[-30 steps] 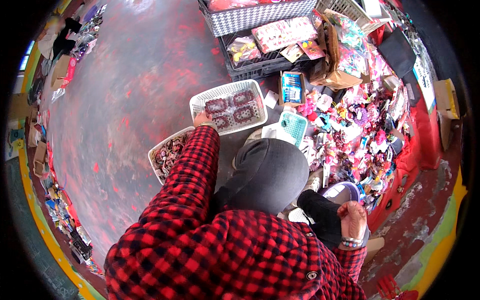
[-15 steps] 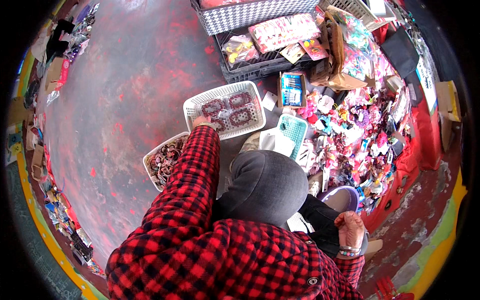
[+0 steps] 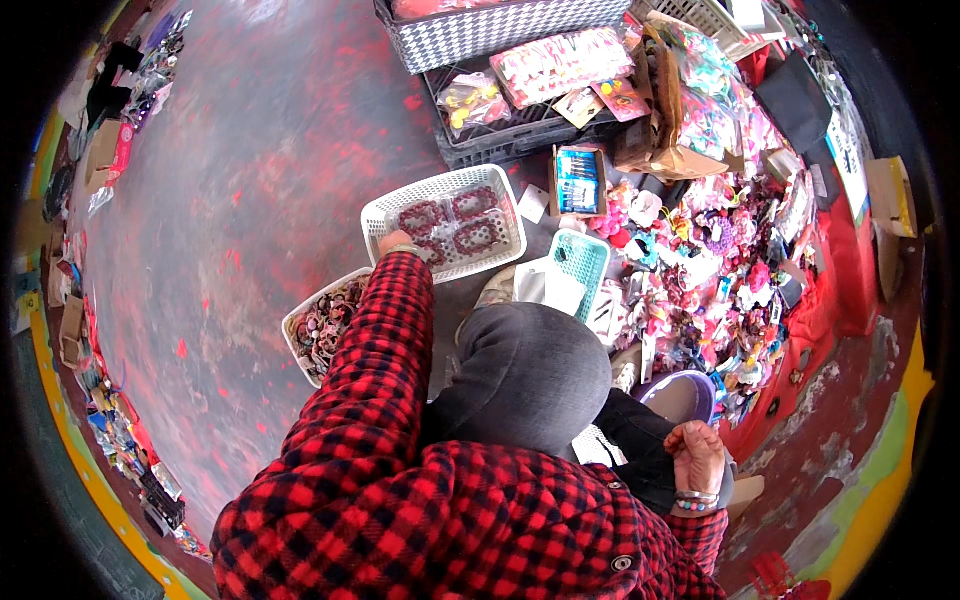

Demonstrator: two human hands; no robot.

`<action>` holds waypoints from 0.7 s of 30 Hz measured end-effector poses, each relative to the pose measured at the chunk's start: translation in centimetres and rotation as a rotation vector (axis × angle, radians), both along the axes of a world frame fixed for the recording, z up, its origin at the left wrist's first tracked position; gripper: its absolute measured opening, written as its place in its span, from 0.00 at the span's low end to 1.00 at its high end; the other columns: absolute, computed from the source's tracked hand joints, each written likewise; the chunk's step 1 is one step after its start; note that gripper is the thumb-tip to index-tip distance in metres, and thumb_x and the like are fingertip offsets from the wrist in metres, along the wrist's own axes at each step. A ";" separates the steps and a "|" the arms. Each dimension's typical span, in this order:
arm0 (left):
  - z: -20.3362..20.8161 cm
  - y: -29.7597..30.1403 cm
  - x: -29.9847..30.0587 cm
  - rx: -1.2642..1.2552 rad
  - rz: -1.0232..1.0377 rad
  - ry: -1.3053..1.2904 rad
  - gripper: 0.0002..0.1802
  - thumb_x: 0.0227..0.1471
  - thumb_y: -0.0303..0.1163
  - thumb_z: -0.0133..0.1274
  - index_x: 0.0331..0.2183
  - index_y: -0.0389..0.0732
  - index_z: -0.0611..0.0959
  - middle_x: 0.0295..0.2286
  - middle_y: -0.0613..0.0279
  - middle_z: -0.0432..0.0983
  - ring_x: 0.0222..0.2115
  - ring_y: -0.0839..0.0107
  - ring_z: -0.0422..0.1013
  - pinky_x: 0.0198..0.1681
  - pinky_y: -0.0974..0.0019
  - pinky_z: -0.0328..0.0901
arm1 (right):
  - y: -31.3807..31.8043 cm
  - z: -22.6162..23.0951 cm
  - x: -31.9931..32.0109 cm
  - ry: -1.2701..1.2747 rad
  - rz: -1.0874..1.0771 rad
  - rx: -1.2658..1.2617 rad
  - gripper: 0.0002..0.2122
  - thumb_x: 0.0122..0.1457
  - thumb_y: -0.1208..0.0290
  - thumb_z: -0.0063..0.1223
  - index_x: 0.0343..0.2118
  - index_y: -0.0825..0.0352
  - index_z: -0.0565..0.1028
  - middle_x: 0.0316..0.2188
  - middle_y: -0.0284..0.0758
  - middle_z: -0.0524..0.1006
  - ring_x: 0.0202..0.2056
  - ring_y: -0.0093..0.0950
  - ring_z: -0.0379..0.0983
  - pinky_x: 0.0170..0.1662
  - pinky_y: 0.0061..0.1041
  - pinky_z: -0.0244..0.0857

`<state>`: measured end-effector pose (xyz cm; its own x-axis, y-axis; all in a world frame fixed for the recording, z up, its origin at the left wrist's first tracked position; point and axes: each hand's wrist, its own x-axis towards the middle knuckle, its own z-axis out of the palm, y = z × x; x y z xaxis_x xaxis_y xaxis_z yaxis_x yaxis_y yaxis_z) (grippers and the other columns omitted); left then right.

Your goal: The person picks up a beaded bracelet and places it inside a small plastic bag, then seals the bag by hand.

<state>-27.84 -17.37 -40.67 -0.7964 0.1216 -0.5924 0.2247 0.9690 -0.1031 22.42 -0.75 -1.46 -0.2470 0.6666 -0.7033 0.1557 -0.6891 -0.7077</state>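
Observation:
A white perforated basket point(image 3: 478, 267) on the floor holds several dark-red beaded bracelets point(image 3: 480, 235) laid out in clear packaging. My left hand point(image 3: 396, 243) is closed at its near left corner, with most of the fingers hidden from view. A second white basket point(image 3: 298, 348), filled with a jumble of dark and pinkish hair ties point(image 3: 335, 318), sits beside my left forearm. Far to the right, by my leg, my right hand point(image 3: 698, 457) is palm up with its fingers curled in. Beaded bracelets circle that wrist, and nothing shows in the hand.
A teal basket point(image 3: 597, 262) with white sheets beside it stands ahead of my knee. Colourful hair accessories point(image 3: 715, 270) are heaped on the right, near a purple tub point(image 3: 707, 392). Beyond lie a small box of blue packs point(image 3: 580, 182) and a stacked black crate point(image 3: 500, 142).
The whole view has shifted slightly left. My left hand has edged toward the basket's left corner; the right hand is still.

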 end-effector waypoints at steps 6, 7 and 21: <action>2.4 0.5 -1.0 0.028 -0.137 -0.074 0.13 0.45 0.35 0.51 0.34 0.40 0.81 0.36 0.53 0.75 0.38 0.60 0.72 0.41 0.61 0.67 | -0.7 0.2 0.4 -0.042 -0.015 0.008 0.06 0.53 0.73 0.49 0.25 0.69 0.73 0.22 0.35 0.74 0.24 0.25 0.69 0.30 0.22 0.63; 2.6 0.6 -1.2 0.062 -0.181 -0.090 0.13 0.47 0.34 0.47 0.34 0.40 0.81 0.36 0.53 0.75 0.38 0.60 0.72 0.41 0.59 0.67 | -0.8 0.2 0.3 -0.047 -0.006 0.021 0.06 0.53 0.73 0.49 0.24 0.70 0.73 0.22 0.35 0.74 0.24 0.24 0.69 0.30 0.22 0.62; 4.4 0.4 0.8 -0.092 -0.565 -0.014 0.13 0.47 0.31 0.46 0.36 0.38 0.79 0.37 0.52 0.74 0.38 0.56 0.72 0.40 0.57 0.66 | -1.5 2.1 1.6 0.045 0.043 0.011 0.07 0.54 0.72 0.49 0.26 0.70 0.75 0.23 0.33 0.75 0.26 0.21 0.70 0.33 0.18 0.62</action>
<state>-26.99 -16.94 -36.29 -0.6151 0.4734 -0.6305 0.7069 0.6853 -0.1750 24.06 -2.20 0.66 -0.3069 0.6623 -0.6836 0.1524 -0.6747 -0.7221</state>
